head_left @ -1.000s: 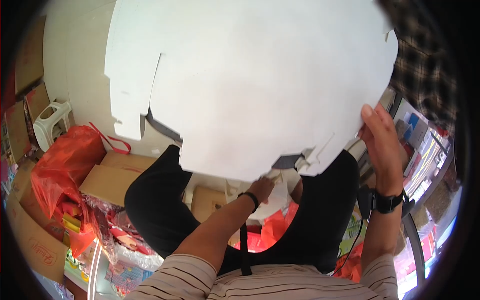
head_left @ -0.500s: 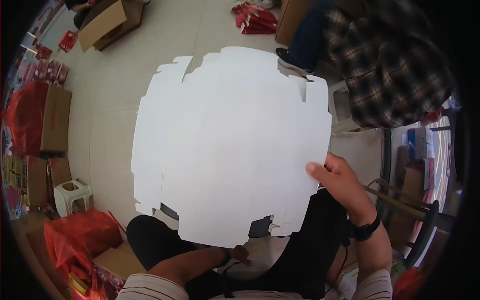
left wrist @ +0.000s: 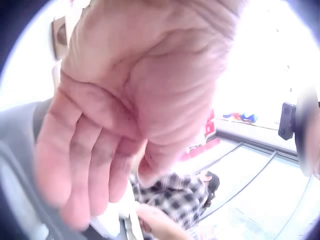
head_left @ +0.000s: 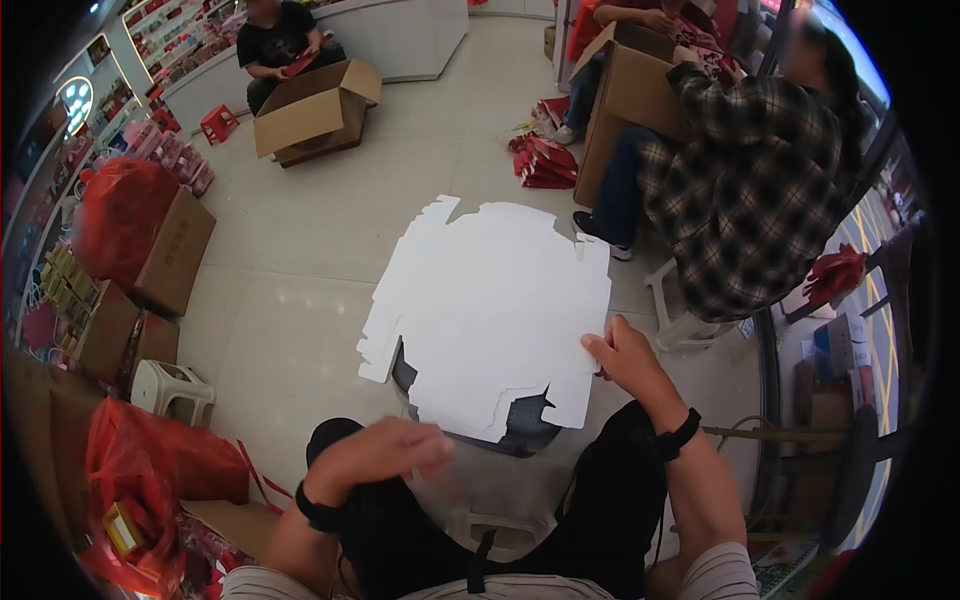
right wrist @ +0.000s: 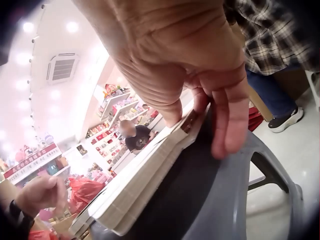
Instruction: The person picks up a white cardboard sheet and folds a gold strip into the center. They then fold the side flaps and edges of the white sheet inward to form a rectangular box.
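Note:
A stack of white die-cut cardboard sheets (head_left: pixel 490 310) lies on a dark grey stool (head_left: pixel 530 430), whose surface shows through the notches on the near side. My right hand (head_left: pixel 635 360) pinches the stack's right edge, thumb on top. In the right wrist view the layered edge of the cardboard (right wrist: pixel 145 182) meets the thumb, and the fingers of the right hand (right wrist: pixel 200 85) reach down beside the grey stool (right wrist: pixel 235 195). Slightly blurred, my left hand (head_left: pixel 395 450) hovers near the stack's near-left corner, holding nothing; the left wrist view shows its palm (left wrist: pixel 135 100) with fingers extended.
A person in a plaid shirt (head_left: pixel 750 190) sits at the right beside a cardboard box (head_left: pixel 635 100). Another person (head_left: pixel 280 50) sits behind an open box (head_left: pixel 315 110). Red bags (head_left: pixel 150 480) and a white stool (head_left: pixel 170 390) stand at the left, red bundles (head_left: pixel 545 160) on the floor.
The head view now takes in more of the room, and the cardboard appears smaller. My left hand has come from under the near edge out to the left. My right hand still grips the right edge.

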`<state>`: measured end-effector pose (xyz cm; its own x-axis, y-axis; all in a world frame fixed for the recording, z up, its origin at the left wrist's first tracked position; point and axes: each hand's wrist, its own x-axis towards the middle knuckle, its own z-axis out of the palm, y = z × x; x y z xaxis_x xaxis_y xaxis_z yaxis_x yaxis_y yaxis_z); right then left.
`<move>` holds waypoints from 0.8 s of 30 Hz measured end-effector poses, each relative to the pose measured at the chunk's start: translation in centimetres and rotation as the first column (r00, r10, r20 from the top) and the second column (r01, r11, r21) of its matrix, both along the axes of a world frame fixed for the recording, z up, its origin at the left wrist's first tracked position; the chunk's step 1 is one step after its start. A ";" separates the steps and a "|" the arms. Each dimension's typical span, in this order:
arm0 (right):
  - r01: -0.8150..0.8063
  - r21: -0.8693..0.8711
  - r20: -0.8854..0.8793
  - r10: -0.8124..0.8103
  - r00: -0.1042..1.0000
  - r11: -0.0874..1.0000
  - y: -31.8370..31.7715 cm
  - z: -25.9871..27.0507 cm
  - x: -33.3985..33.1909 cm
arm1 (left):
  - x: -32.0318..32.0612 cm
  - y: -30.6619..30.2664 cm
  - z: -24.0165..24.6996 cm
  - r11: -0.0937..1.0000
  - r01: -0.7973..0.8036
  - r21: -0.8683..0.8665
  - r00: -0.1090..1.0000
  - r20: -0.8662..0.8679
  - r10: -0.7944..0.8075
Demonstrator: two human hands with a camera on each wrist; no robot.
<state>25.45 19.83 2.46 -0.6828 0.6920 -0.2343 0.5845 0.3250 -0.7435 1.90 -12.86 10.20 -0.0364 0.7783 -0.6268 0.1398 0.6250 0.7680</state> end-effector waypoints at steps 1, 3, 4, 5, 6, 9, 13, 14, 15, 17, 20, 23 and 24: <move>0.031 -0.076 -0.040 -0.034 0.999 0.997 0.0 -0.2 0.1 | -1.6 0.1 0.9 0.966 -0.202 0.161 0.961 -0.158 0.227; 0.078 -0.237 -0.107 -0.106 0.989 0.968 0.3 -0.5 -0.3 | -7.2 1.7 -2.6 0.700 -0.365 0.614 0.655 -0.364 0.662; 0.105 -0.239 -0.138 -0.140 0.980 0.965 0.1 -1.1 -0.5 | -10.2 2.9 -5.4 0.626 -0.205 0.752 0.447 -0.497 0.744; 0.137 -0.244 -0.168 -0.181 0.969 0.960 0.0 -1.8 -0.6 | -13.5 4.3 -9.4 0.652 -0.244 0.718 0.451 -0.511 0.732; 0.172 -0.249 -0.195 -0.223 0.955 0.953 -0.1 -2.2 -0.3 | -15.4 5.7 -11.7 0.677 -0.284 0.679 0.459 -0.523 0.718; 0.221 -0.233 -0.160 -0.262 0.952 0.947 -1.1 -1.7 -0.8 | -14.5 8.4 -10.1 0.834 -0.345 0.430 0.735 -0.430 0.525; 0.212 -0.265 -0.134 -0.254 0.958 0.941 -1.7 -2.2 -1.0 | -12.5 7.4 -10.2 0.804 -0.392 0.448 0.668 -0.462 0.584; 0.205 -0.315 -0.165 -0.266 0.950 0.927 -1.8 -2.1 -0.8 | -12.0 6.9 -10.3 0.794 -0.403 0.454 0.667 -0.449 0.595; 0.196 -0.364 -0.199 -0.281 0.939 0.910 -1.6 -2.1 -0.7 | -11.6 6.7 -10.4 0.786 -0.411 0.462 0.665 -0.438 0.605; 0.163 -0.361 -0.215 -0.252 0.943 0.918 -1.0 -2.3 0.0 | -10.7 5.8 -10.9 0.767 -0.441 0.466 0.661 -0.410 0.629; 0.165 -0.338 -0.188 -0.238 0.953 0.927 -1.1 -0.7 1.6 | -8.3 4.6 -12.2 0.727 -0.507 0.463 0.631 -0.375 0.679; 0.107 -0.280 -0.152 -0.154 0.976 0.954 0.2 -0.9 2.4 | -4.0 2.2 -13.1 0.688 -0.558 0.464 0.556 -0.406 0.725; 0.077 -0.259 -0.141 -0.117 0.983 0.963 0.8 -1.4 2.5 | -2.3 1.2 -13.2 0.678 -0.567 0.468 0.535 -0.417 0.735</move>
